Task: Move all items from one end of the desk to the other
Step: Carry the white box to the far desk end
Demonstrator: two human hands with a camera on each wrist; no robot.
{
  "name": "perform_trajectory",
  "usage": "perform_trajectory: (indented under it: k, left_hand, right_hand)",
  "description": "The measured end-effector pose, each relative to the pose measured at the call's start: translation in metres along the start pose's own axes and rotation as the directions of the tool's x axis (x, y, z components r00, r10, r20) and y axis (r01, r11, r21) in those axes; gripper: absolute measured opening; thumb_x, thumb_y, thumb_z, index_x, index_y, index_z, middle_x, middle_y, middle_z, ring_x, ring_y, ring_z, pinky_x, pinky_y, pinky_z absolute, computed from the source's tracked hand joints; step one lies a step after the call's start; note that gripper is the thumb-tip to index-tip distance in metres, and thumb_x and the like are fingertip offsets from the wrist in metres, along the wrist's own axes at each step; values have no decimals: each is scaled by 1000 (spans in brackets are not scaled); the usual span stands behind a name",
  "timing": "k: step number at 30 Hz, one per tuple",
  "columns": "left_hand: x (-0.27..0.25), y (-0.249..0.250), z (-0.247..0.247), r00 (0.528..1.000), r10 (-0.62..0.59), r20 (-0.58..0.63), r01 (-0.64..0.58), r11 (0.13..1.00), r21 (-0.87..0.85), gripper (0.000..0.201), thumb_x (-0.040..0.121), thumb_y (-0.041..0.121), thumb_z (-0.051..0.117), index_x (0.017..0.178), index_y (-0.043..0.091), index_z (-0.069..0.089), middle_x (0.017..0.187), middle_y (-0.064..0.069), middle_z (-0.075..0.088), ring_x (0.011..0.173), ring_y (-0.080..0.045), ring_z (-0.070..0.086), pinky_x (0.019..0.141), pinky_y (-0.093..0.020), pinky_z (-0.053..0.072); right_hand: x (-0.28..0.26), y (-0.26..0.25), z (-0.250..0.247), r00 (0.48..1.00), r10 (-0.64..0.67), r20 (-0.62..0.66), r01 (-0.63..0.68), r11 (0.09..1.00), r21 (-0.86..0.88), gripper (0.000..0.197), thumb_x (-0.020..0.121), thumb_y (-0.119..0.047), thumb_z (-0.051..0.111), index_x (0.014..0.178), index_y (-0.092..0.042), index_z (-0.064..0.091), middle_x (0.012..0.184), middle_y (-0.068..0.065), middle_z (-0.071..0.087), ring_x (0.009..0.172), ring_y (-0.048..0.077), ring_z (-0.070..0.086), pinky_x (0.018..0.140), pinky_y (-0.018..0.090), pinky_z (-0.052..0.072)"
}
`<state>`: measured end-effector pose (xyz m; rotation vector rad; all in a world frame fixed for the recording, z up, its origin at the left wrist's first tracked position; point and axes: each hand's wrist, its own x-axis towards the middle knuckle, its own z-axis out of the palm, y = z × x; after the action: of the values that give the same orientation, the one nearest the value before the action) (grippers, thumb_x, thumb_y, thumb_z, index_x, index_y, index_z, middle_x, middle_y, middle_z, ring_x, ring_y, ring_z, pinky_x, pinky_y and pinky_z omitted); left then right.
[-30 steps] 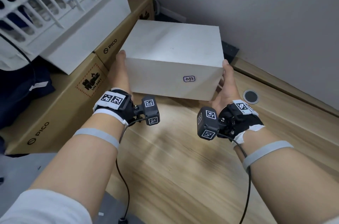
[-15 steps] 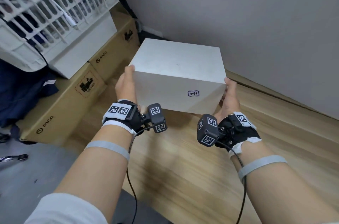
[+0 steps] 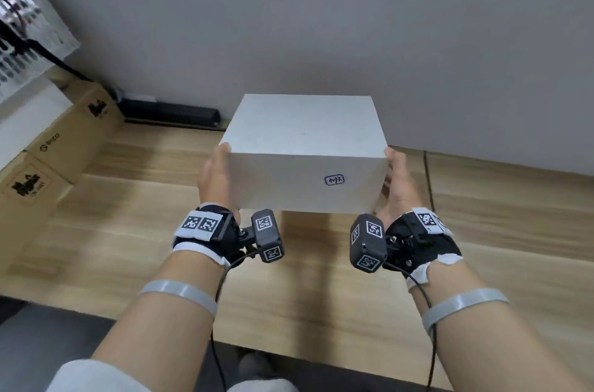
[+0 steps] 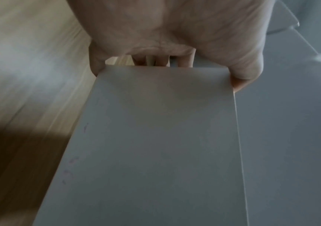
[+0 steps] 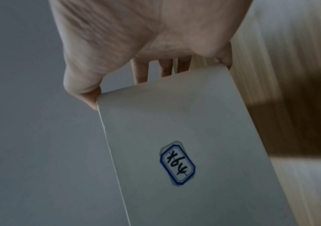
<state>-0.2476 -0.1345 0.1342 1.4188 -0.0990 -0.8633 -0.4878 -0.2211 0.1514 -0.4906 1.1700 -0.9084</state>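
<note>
A white box (image 3: 305,134) with a small blue-edged label (image 3: 334,180) on its near face hangs above the wooden desk (image 3: 144,215). It is clamped between my two hands. My left hand (image 3: 215,176) presses flat on its left side, thumb up along the near edge. On the opposite side my right hand (image 3: 398,186) presses the same way. In the left wrist view, the left hand (image 4: 165,30) has straight fingers running along the box (image 4: 155,145). The right wrist view shows the right hand (image 5: 136,30) with its thumb at the top corner of the box (image 5: 185,137), near the label (image 5: 177,163).
Brown cardboard boxes (image 3: 48,160) stand along the desk's left end, with a white slatted crate (image 3: 19,38) above them. A black power strip (image 3: 170,112) lies against the grey wall at the back. A seam (image 3: 427,186) crosses the desk to the right of the box.
The box has come up off the desk and travelled right, away from the cardboard boxes, held between both hands. The view has swung right with it.
</note>
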Motion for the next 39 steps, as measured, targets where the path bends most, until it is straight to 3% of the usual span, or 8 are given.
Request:
perform_trajectory:
  k: [5,16,23,25,28,34,36,39]
  left_hand:
    - [-67,-33,93,989,-26,144,22,999,26,30,74,53,68,92,30,71,88,5,70,78,-20,66,73,-39,50]
    - [-119,-106,243,897,-157,413,100,983,156,42,71,59,69,102,30,68,108,-2,74,99,-28,70,91,-53,52]
    - [-148,-168,311,898,-236,371,151,958,243,53,59,65,74,96,27,70,105,-7,75,108,-35,70,92,-64,51]
    - [-157,-188,334,899,-245,363,160,955,250,50,61,63,74,94,25,70,95,-5,74,106,-36,70,92,-66,50]
    - [-173,-219,372,909,-237,343,149,953,262,45,67,58,71,95,23,69,90,-4,72,91,-32,71,92,-62,51]
    - [-195,-282,443,973,-178,145,126,942,310,45,68,64,68,89,24,70,96,-2,72,93,-29,70,92,-52,55]
    - [-194,-300,453,974,-204,96,168,940,297,59,58,73,71,96,29,71,107,-1,73,103,-30,69,95,-56,53]
    - [-191,-324,465,980,-196,40,180,951,250,64,56,73,72,106,33,69,117,1,71,111,-27,66,99,-54,50]
  right_hand:
    - [-29,-62,-107,998,-40,-41,43,995,85,42,83,-47,65,114,-19,62,81,-3,65,63,16,63,59,32,52]
    - [-41,-135,-241,938,-176,-299,225,965,138,23,88,-43,61,98,-22,64,74,-5,64,68,16,57,60,29,52]
    - [-15,-157,-334,928,-83,-363,130,986,108,24,84,-49,61,92,-26,63,120,-5,58,77,16,55,73,36,52]
    - [3,-167,-364,934,-54,-352,104,987,125,26,83,-51,62,91,-26,63,116,5,65,79,17,55,76,38,52]
    - [36,-183,-410,944,-15,-330,66,988,143,29,85,-51,61,95,-24,61,91,0,60,78,16,56,66,33,54]
    - [102,-220,-493,960,64,-271,-17,985,172,34,88,-47,60,109,-22,61,89,0,61,61,12,63,42,25,50]
    - [118,-227,-507,964,71,-256,-26,984,175,31,88,-46,60,106,-21,61,80,-1,62,50,10,65,47,27,54]
    - [144,-231,-529,966,97,-241,-55,983,177,36,81,-47,69,102,-18,65,85,1,68,71,18,68,71,47,61]
